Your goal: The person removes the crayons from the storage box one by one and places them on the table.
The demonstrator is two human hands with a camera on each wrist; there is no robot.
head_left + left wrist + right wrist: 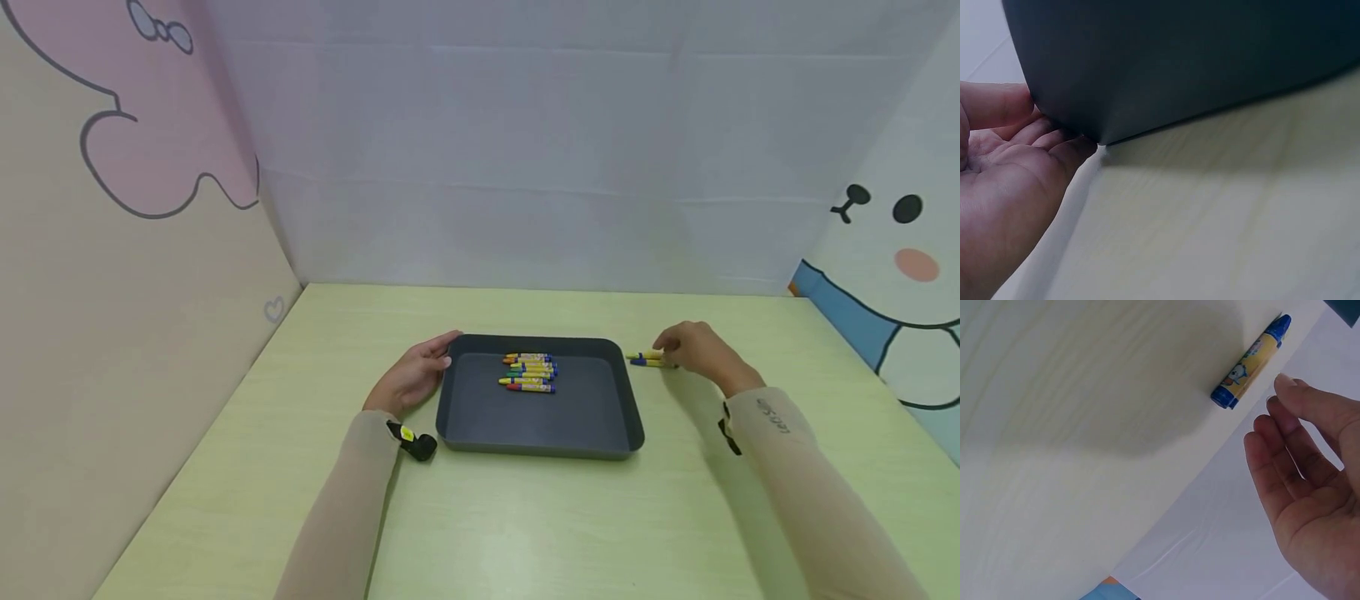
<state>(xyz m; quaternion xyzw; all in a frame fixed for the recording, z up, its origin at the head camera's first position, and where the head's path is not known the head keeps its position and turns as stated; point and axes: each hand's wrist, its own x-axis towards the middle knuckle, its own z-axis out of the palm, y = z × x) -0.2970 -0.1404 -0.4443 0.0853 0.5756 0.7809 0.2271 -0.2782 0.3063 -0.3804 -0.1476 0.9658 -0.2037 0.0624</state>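
A dark grey rectangular tray (532, 429) lies on the table, with several crayons (529, 375) in a column near its middle, in orange, yellow, green and red. At the tray's far left corner, my left hand (411, 377) holds the edge; its thumb is at the wall, and the fingertips are partly hidden behind the corner. Two crayons, one yellow-tipped and one blue (645, 362), lie side by side right of the tray. My right hand (699, 348) hovers over their right ends, fingers loosely bent. In the right wrist view, a gap shows between the fingertips and the blue crayon (1251, 362).
The pale wood-patterned table (525, 525) meets a white sheet (487, 167) at the back. Printed panels stand on both sides, a pink figure (180, 158) at left and a white bear face (892, 242) at right.
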